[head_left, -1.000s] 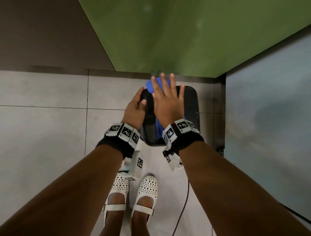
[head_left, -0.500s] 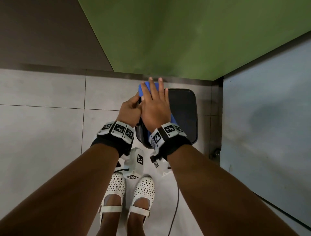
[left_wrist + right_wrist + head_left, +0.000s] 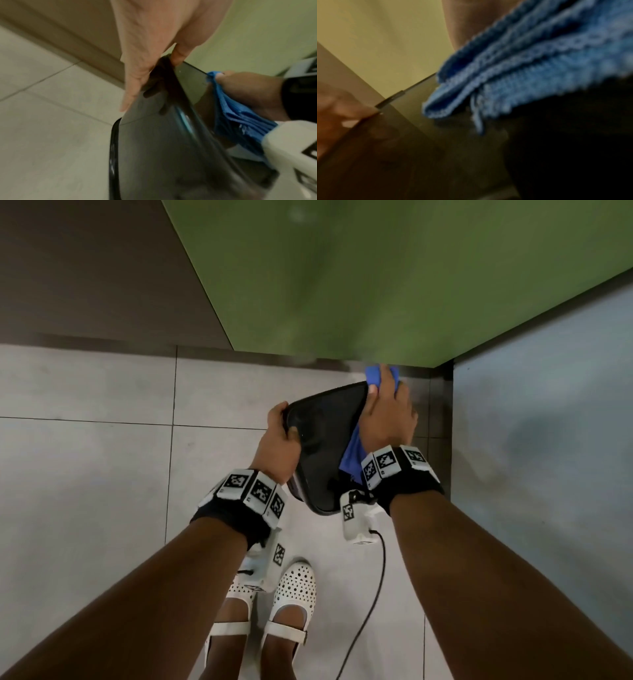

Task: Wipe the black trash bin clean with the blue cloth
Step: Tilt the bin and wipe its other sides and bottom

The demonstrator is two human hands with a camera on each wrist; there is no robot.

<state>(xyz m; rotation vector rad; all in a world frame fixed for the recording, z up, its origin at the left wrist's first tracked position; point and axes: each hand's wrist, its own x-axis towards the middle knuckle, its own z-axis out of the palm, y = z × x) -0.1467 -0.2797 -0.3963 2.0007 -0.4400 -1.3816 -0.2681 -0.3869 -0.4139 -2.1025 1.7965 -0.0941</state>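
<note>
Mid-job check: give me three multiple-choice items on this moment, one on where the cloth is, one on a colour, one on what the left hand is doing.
1. Where is the blue cloth?
A. on the floor tiles
B. under the right hand, on the black trash bin
C. draped over a shoe

2. What colour is the wall panel behind the bin?
A. green
B. red
C. white

3. What is the left hand doing?
A. hanging free
B. holding the cloth
C. gripping the bin's edge

Answers: 1 B, the cloth shows at the right hand's fingertips and wrist; 2 A, the panel above the bin is green; 3 C, thumb and fingers clasp the left rim.
</note>
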